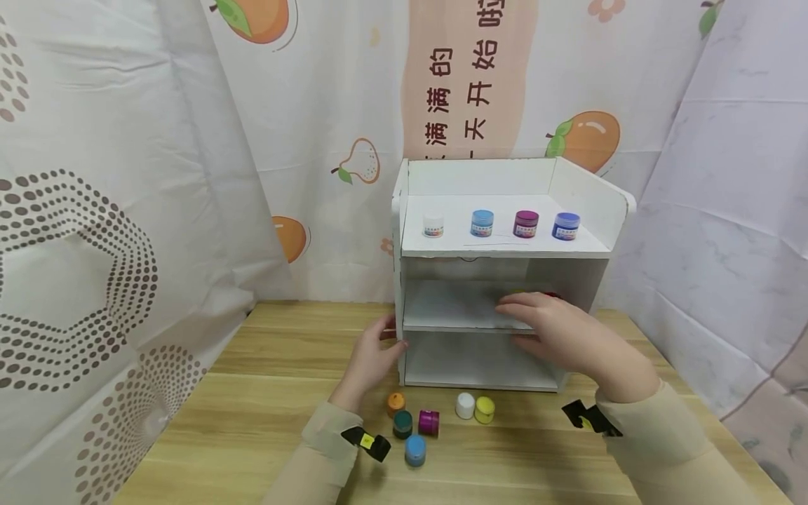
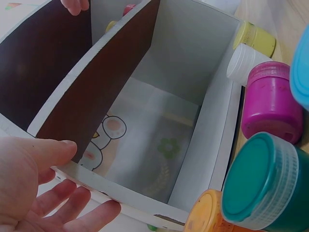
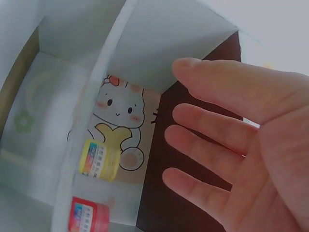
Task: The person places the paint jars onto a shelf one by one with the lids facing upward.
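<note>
A white shelf unit (image 1: 505, 254) stands on the table, with my left hand (image 1: 374, 359) at its left side. The left thumb lies over the side panel's front edge, with the fingers along its outer face. My right hand (image 1: 562, 333) is before the right part of the middle compartment, holding nothing, its fingers loosely extended. A yellow paint jar (image 3: 100, 160) and a red paint jar (image 3: 90, 216) stand inside; the right hand mostly hides them in the head view. Along the top are a white jar (image 1: 433, 224), a light blue jar (image 1: 482, 224), a purple jar (image 1: 526, 224) and a blue jar (image 1: 566, 226).
Before the unit lie an orange jar (image 1: 395, 402), a dark green jar (image 1: 402, 424), a magenta jar (image 1: 429, 422), a light blue jar (image 1: 415, 450), a white jar (image 1: 465, 405) and a yellow jar (image 1: 485, 409). A printed curtain (image 1: 328, 91) hangs behind the wooden table (image 1: 252, 407).
</note>
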{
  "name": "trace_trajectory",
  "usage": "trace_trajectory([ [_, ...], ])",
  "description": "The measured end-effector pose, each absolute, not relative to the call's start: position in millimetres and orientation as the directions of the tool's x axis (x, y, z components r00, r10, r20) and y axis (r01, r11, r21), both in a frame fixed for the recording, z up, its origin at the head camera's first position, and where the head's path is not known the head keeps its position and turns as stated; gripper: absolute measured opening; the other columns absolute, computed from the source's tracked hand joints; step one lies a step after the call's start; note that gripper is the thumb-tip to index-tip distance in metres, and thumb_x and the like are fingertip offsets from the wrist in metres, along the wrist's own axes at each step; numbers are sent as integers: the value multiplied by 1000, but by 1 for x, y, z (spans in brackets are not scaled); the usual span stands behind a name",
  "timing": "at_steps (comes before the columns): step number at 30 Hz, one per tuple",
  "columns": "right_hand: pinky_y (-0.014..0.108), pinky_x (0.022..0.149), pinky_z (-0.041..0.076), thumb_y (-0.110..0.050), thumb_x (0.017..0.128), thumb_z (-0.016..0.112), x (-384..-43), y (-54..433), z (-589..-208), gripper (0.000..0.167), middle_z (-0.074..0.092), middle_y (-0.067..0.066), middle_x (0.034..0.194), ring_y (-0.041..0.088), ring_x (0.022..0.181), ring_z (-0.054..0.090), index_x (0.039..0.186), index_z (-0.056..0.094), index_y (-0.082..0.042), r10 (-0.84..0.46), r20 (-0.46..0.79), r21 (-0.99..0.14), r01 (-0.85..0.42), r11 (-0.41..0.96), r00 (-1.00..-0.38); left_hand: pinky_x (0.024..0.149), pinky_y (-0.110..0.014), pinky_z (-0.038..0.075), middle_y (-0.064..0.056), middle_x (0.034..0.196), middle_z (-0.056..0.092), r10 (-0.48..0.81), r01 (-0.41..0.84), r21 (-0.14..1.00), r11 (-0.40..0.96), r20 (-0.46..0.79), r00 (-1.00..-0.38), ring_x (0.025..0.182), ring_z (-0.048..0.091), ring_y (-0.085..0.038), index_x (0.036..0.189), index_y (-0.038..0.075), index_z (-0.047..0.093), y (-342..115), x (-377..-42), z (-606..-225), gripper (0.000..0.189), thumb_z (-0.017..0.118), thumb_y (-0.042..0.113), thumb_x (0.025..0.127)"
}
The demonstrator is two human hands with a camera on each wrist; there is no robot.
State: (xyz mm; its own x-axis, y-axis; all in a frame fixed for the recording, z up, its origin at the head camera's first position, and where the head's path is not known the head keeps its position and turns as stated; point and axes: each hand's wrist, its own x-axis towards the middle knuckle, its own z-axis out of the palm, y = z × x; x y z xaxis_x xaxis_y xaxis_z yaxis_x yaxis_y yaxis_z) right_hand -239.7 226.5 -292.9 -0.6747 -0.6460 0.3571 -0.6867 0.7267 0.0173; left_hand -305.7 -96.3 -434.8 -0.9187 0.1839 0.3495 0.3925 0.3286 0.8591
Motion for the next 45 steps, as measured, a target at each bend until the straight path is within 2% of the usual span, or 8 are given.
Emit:
trace_trajectory([
  [11, 49, 92, 56, -12, 82, 86, -227, 225, -322, 49, 65, 8, 129, 30, 116, 64, 128, 69, -8, -656, 328, -65, -709, 702, -680, 93, -40, 57, -12, 137, 58, 184, 399, 853, 336, 356, -916, 120, 59, -31, 146, 5, 51, -95, -307, -436, 54, 71, 10, 96],
  [25, 49, 94, 55, -20, 87, 83, -227, 219, -365, 42, 66, 5, 126, 28, 115, 64, 125, 69, -10, -617, 189, -205, -645, 736, -764, 91, -40, 58, -12, 139, 58, 188, 401, 856, 328, 356, -915, 121, 59, -31, 147, 5, 50, -96, -307, -436, 55, 70, 11, 96],
  [35, 49, 92, 55, -11, 88, 80, -238, 220, -397, 33, 68, 2, 119, 27, 111, 65, 119, 71, -9, -642, 154, -309, -654, 691, -751, 91, -38, 58, -12, 139, 57, 189, 400, 857, 325, 356, -915, 121, 59, -31, 147, 6, 51, -96, -306, -436, 55, 71, 11, 96],
  [45, 44, 85, 57, -7, 81, 78, -244, 215, -418, 31, 69, -3, 108, 21, 100, 66, 111, 75, -12, -675, 169, -292, -691, 661, -718, 91, -40, 58, -12, 139, 57, 180, 393, 859, 328, 351, -919, 121, 59, -32, 148, 5, 50, -96, -305, -435, 56, 70, 9, 96],
])
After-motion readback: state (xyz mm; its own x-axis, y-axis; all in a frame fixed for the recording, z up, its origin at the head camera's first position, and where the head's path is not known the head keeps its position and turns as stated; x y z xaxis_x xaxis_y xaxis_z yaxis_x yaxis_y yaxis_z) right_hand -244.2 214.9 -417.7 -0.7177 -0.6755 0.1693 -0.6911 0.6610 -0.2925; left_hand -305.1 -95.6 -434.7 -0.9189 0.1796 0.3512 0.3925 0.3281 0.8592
